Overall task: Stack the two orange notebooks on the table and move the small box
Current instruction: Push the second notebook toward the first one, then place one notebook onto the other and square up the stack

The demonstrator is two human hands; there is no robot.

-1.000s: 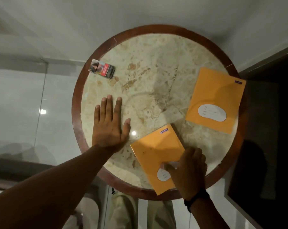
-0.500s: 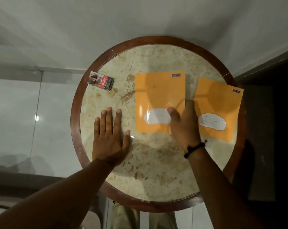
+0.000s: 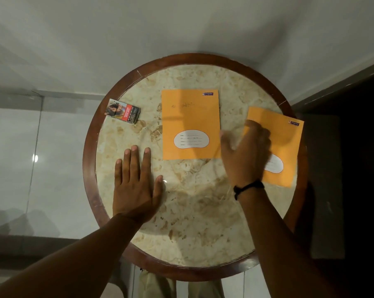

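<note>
1. Resting flat on the desk (image 3: 194,211), the left hand (image 3: 136,190) has its grip spread open, holding nothing.
2. Right hand (image 3: 246,153) lies over the right notebook's (image 3: 287,143) left edge; whether its grip has closed is blurred, so I cannot tell.
3. Middle notebook (image 3: 191,117) lies flat, apart. Both look thin, light and floppy: best pinched at an edge.
4. Box (image 3: 122,111) sits far left, probably light and rigid.
</note>
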